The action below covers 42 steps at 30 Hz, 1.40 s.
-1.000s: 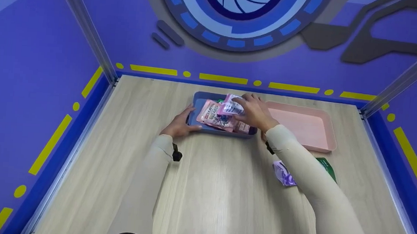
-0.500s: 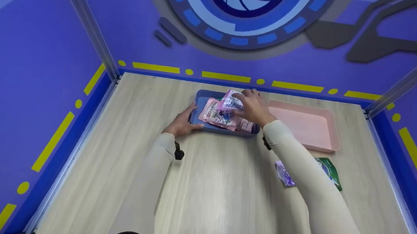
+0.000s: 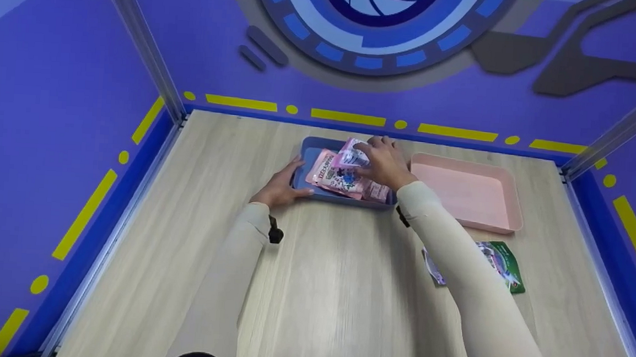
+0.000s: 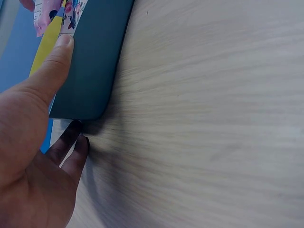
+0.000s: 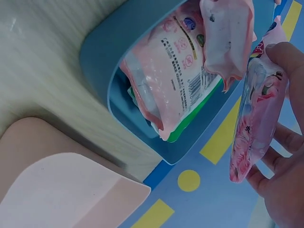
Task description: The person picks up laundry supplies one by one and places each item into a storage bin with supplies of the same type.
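Observation:
In the head view my left hand is at the left end of a blue tray. Its thumb lies against the front wall, and the other fingers, fairly straight, touch near the corner. A small pink packet with a floral print is pinched between the thumb and fingers of my right hand, held just above the tray. Below it in the tray lie a larger pink packet and a smaller pale pink packet. A green edge shows beneath them; what it belongs to is mostly hidden.
To the right of the blue tray stands a pink tray. In front of that lie a green pouch and a purple packet, both partly hidden by my right sleeve. Blue panels wall the table at the back and sides.
Both hands keep their places at the blue tray, with the pink packet still in the right hand. The view shifts slightly, and more of the green pouch shows beside the right sleeve.

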{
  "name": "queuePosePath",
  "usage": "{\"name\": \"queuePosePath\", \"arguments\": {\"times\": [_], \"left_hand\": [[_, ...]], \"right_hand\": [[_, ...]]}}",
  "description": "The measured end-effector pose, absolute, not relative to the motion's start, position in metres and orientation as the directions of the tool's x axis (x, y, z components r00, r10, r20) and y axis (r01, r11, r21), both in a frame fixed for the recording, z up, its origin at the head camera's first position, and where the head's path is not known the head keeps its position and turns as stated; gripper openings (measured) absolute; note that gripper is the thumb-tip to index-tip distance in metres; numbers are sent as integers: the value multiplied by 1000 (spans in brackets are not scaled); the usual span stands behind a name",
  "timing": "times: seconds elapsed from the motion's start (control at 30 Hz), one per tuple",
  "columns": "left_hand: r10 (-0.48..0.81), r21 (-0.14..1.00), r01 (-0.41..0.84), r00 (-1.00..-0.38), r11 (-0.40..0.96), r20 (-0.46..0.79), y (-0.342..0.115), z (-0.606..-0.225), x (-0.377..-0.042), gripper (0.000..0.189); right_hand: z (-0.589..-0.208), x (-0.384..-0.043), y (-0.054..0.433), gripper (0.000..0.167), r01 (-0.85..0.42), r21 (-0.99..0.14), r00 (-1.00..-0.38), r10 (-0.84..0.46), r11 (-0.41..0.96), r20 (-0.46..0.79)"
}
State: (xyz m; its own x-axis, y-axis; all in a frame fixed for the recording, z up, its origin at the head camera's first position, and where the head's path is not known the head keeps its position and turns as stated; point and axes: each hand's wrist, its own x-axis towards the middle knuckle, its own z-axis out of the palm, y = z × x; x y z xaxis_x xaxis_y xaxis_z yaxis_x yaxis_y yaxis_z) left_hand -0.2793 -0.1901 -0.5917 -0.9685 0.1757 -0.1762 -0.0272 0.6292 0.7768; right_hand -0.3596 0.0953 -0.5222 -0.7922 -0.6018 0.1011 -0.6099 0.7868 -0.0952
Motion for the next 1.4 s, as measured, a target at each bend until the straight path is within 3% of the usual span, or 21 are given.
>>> {"name": "queuePosePath", "arguments": {"times": [0.23, 0.47, 1.4], "left_hand": [[182, 777, -24, -967, 629, -178, -189, -593, -281, 90], [187, 767, -20, -965, 641, -181, -189, -591, -281, 90], [187, 766, -18, -966, 643, -180, -189, -591, -280, 89]], "right_hand": [[-527, -359, 94, 59, -578, -60, -816, -576, 814, 44], [-531, -357, 94, 50, -553, -118, -830, -557, 825, -8], [-536, -359, 96, 50, -551, -185, -826, -563, 814, -18]]}}
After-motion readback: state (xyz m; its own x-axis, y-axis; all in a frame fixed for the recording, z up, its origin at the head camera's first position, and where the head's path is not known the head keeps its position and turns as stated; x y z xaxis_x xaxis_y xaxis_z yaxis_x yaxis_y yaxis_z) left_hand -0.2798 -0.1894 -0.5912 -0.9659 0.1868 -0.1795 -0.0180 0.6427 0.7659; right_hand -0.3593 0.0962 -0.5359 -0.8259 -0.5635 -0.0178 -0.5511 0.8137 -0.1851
